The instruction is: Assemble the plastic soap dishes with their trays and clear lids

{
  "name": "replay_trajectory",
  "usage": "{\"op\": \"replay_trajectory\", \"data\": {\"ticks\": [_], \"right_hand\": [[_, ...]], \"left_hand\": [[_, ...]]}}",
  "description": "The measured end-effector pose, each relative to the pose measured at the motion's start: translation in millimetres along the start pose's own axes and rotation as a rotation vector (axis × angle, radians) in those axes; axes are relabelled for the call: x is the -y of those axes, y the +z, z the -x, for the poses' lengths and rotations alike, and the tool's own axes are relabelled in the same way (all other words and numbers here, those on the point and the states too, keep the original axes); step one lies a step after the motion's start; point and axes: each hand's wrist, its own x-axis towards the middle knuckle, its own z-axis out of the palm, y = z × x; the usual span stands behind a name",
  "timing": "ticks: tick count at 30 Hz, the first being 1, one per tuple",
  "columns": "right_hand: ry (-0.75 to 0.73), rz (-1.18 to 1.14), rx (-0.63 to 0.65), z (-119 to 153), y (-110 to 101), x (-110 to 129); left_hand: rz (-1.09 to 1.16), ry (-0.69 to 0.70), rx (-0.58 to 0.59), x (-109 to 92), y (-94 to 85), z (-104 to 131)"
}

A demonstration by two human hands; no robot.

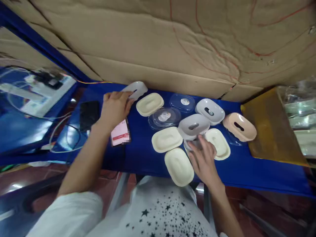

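My left hand (115, 107) grips a pale grey oval plastic dish (135, 89) at the back left of the blue table (143, 154). My right hand (203, 158) rests with fingers spread on a clear plastic lid (191, 144), just under a grey dish with a slot (194, 126). Cream oval dishes lie around it: one (149, 104) at the back, one (166, 139) in the middle, one (179, 166) at the front edge, one (219, 142) to the right. Two clear lids (165, 117) (182, 102) lie between them.
A second grey dish (209, 111) and a peach dish (239, 126) sit right. A pink booklet (120, 133) and a black phone (89, 113) lie left, beside cables (61, 131). A cardboard wall (160, 49) stands behind. A yellow-brown board (271, 128) and bagged items (300, 112) are at right.
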Motion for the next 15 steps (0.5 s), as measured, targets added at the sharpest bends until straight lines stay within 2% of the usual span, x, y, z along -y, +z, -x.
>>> {"op": "replay_trajectory", "data": {"ticks": [3,6,8,11,13,15], "right_hand": [[-0.094,-0.024,0.085,16,-4,15],[-0.169,-0.048,0.166,23,-4,29],[-0.154,-0.045,0.179,21,-1,35],[-0.063,-0.008,0.092,11,7,37],[-0.015,0.013,0.008,4,13,36],[0.016,0.016,-0.061,0,18,34]], "left_hand": [[-0.023,-0.036,0.078,8,7.9,4],[0.017,-0.014,0.123,8,11.0,7],[0.074,0.042,0.074,0,8.0,12],[0.184,0.193,-0.059,-32,-4.0,32],[0.280,0.359,-0.084,-63,-13.6,55],[0.353,0.542,-0.044,-95,-20.1,82]]}}
